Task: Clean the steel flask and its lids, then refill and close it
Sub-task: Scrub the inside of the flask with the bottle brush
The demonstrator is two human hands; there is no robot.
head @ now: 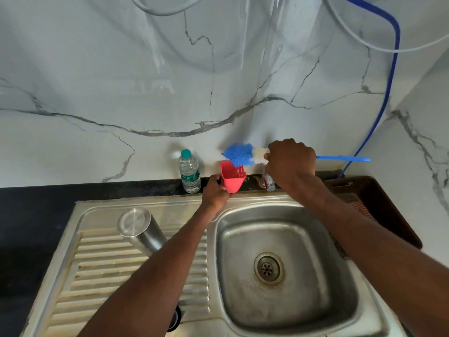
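Our left hand (pixel 215 190) holds a red cup (pixel 232 175), with the fingers curled round its side, at the back edge of the sink (pixel 286 261). Our right hand (pixel 290 164) grips a bottle brush (pixel 240 154) near its fluffy end. That end is blue and white and hangs just above the mouth of the red cup. We cannot tell if it touches the cup. The thin blue handle sticks out to the right, past our fist.

We see the steel flask (pixel 141 229) on the ribbed drain board (pixel 102 266), left of the sink bowl. It stands upside down with its flat bottom showing, and our left arm covers its lower part. A clear water bottle (pixel 189 173) with a green cap stands on the dark counter (pixel 36 215), just left of the red cup. A brown tray (pixel 379 203) sits to the right of the sink.
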